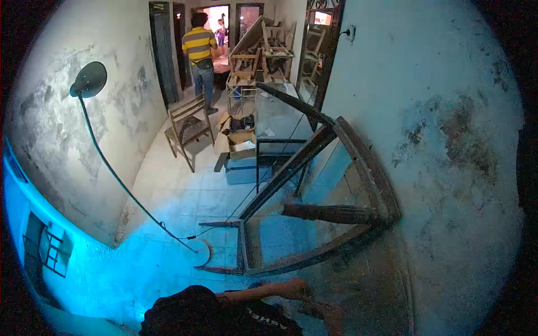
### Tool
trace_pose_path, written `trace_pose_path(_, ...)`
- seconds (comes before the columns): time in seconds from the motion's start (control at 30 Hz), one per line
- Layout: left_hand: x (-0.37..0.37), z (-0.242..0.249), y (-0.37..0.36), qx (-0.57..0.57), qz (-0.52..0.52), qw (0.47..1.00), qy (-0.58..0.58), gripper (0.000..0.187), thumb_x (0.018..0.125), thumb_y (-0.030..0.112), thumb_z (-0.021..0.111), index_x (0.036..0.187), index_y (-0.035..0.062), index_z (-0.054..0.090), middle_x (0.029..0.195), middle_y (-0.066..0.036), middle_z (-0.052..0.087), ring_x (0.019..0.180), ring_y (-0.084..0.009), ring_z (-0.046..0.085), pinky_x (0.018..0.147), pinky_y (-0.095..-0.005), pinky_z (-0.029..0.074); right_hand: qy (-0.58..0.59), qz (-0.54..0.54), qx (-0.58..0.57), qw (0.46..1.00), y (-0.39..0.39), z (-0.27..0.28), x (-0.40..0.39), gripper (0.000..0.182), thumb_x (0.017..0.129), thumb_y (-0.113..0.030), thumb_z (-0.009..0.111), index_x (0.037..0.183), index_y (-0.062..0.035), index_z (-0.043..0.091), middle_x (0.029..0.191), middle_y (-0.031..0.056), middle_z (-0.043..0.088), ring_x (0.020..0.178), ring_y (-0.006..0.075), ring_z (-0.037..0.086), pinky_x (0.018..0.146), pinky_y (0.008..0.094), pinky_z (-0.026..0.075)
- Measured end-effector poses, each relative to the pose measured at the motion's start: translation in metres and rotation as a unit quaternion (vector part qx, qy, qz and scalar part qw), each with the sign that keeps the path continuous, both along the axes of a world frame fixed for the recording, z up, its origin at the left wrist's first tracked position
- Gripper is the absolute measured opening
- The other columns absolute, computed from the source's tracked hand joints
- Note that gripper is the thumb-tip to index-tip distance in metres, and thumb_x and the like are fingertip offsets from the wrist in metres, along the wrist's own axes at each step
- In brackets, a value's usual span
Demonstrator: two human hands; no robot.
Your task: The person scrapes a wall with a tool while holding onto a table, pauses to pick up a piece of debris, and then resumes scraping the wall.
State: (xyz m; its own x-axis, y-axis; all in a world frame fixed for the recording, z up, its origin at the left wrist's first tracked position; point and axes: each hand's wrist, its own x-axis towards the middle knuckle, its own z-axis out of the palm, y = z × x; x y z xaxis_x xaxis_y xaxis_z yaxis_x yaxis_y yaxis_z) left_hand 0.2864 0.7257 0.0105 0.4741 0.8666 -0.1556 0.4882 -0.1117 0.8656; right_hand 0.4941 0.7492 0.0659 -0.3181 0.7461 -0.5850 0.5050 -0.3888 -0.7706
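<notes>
At the bottom edge, a bare forearm comes out of a black sleeve [185, 311] and reaches right. It ends in my left hand [296, 287], just below the curved lower rail of a dark wooden frame [364, 162]. My right hand [330, 315] is a dim shape to its lower right. The fingers of both hands are blurred and dark, so what they hold, if anything, is hidden. The frame has several legs or bars and leans by the right wall, tilted. Light lettering shows on the black shirt [266, 320].
A lamp [89, 79] on a thin curved pole stands left, its round base [196, 253] on the floor. Beyond are a wooden chair [189, 126], open cardboard boxes [241, 137], a glass-topped table [277, 120], stacked wooden frames [263, 53] and a person in a striped shirt [199, 46].
</notes>
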Motion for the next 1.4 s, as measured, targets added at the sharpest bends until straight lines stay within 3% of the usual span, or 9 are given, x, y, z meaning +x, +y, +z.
trace_pose_path(0.1, 0.023, -0.057, -0.004, 0.093, 0.069, 0.992, 0.042, 0.027, 0.077, 0.026, 0.056, 0.093, 0.0052, 0.059, 0.084, -0.015, 0.058, 0.075, -0.0297, 0.055, 0.065, -0.0420, 0.043, -0.002, -0.138, 0.038, 0.990, 0.012, -0.144, 0.060, 0.058, 0.065, -0.023, 0.072, 0.114, -0.0035, 0.046, 0.098, 0.0097, 0.056, 0.086, 0.0233, 0.054, 0.078, 0.0384, 0.043)
trace_pose_path(0.33, 0.029, -0.017, -0.017, -0.022, 0.253, 0.956, -0.149, 0.023, 0.076, 0.022, 0.059, 0.093, 0.0058, 0.061, 0.087, -0.011, 0.061, 0.076, -0.0195, 0.057, 0.066, -0.0346, 0.046, 0.225, -0.231, -0.018, 0.947, 0.009, -0.161, 0.080, 0.058, 0.079, -0.028, 0.058, 0.124, -0.0024, 0.033, 0.113, 0.0130, 0.046, 0.091, 0.0260, 0.051, 0.082, 0.0389, 0.041)
trace_pose_path(0.43, 0.039, 0.001, -0.027, -0.102, 0.283, 0.908, -0.293, 0.025, 0.079, 0.024, 0.059, 0.096, 0.0055, 0.061, 0.087, -0.007, 0.061, 0.076, -0.0144, 0.056, 0.065, -0.0311, 0.046, 0.507, -0.053, -0.128, 0.851, 0.009, -0.152, 0.090, 0.054, 0.084, -0.035, 0.048, 0.124, -0.0031, 0.032, 0.115, 0.0140, 0.044, 0.097, 0.0265, 0.048, 0.084, 0.0420, 0.041)
trace_pose_path(0.6, 0.067, 0.022, -0.041, -0.164, 0.271, 0.831, -0.458, 0.028, 0.081, 0.021, 0.057, 0.103, 0.0029, 0.056, 0.094, -0.006, 0.059, 0.078, -0.0149, 0.056, 0.066, -0.0288, 0.047, 0.627, -0.268, -0.180, 0.709, -0.008, 0.011, -0.004, 0.057, 0.084, -0.049, 0.037, 0.118, -0.0037, 0.038, 0.114, 0.0135, 0.045, 0.097, 0.0271, 0.049, 0.083, 0.0416, 0.042)
trace_pose_path(0.7, 0.074, 0.025, -0.039, -0.264, 0.327, 0.801, -0.427, 0.030, 0.080, 0.017, 0.058, 0.105, 0.0019, 0.054, 0.096, -0.007, 0.058, 0.079, -0.0158, 0.056, 0.068, -0.0291, 0.048, 0.539, -0.296, -0.008, 0.788, -0.005, 0.002, -0.019, 0.058, 0.082, -0.052, 0.035, 0.113, -0.0037, 0.042, 0.107, 0.0125, 0.049, 0.093, 0.0270, 0.050, 0.080, 0.0424, 0.043)
trace_pose_path(0.8, 0.076, -0.025, -0.038, -0.210, 0.338, 0.793, -0.461, 0.029, 0.079, 0.015, 0.059, 0.105, 0.0028, 0.054, 0.095, -0.008, 0.058, 0.079, -0.0172, 0.056, 0.070, -0.0307, 0.048, 0.505, -0.260, -0.113, 0.815, 0.011, -0.042, 0.001, 0.061, 0.080, -0.056, 0.035, 0.108, -0.0033, 0.044, 0.099, 0.0116, 0.051, 0.086, 0.0264, 0.052, 0.075, 0.0416, 0.044)
trace_pose_path(1.07, 0.089, -0.042, -0.044, -0.071, 0.343, 0.793, -0.499, 0.019, 0.077, 0.019, 0.063, 0.083, 0.0024, 0.057, 0.081, -0.007, 0.058, 0.072, -0.0146, 0.056, 0.059, -0.0287, 0.046, 0.471, -0.313, -0.056, 0.823, 0.001, -0.023, -0.006, 0.059, 0.078, -0.056, 0.036, 0.101, -0.0035, 0.049, 0.087, 0.0104, 0.054, 0.072, 0.0261, 0.053, 0.064, 0.0405, 0.045)
trace_pose_path(1.2, 0.103, -0.059, -0.035, -0.037, 0.331, 0.837, -0.434, 0.023, 0.077, 0.022, 0.063, 0.085, 0.0022, 0.055, 0.079, -0.005, 0.055, 0.071, -0.0126, 0.053, 0.058, -0.0280, 0.044, 0.512, -0.348, -0.053, 0.783, 0.016, -0.045, 0.004, 0.055, 0.080, -0.052, 0.034, 0.097, -0.0024, 0.051, 0.079, 0.0108, 0.056, 0.064, 0.0261, 0.053, 0.060, 0.0400, 0.046)
trace_pose_path(1.4, 0.102, -0.042, -0.041, -0.180, 0.275, 0.750, -0.573, 0.035, 0.083, 0.029, 0.052, 0.104, 0.0008, 0.048, 0.099, -0.010, 0.054, 0.086, -0.0179, 0.053, 0.073, -0.0336, 0.045, 0.429, -0.414, -0.002, 0.803, 0.000, 0.007, 0.001, 0.046, 0.082, -0.046, 0.034, 0.088, -0.0059, 0.055, 0.071, 0.0066, 0.055, 0.058, 0.0214, 0.051, 0.052, 0.0375, 0.042)
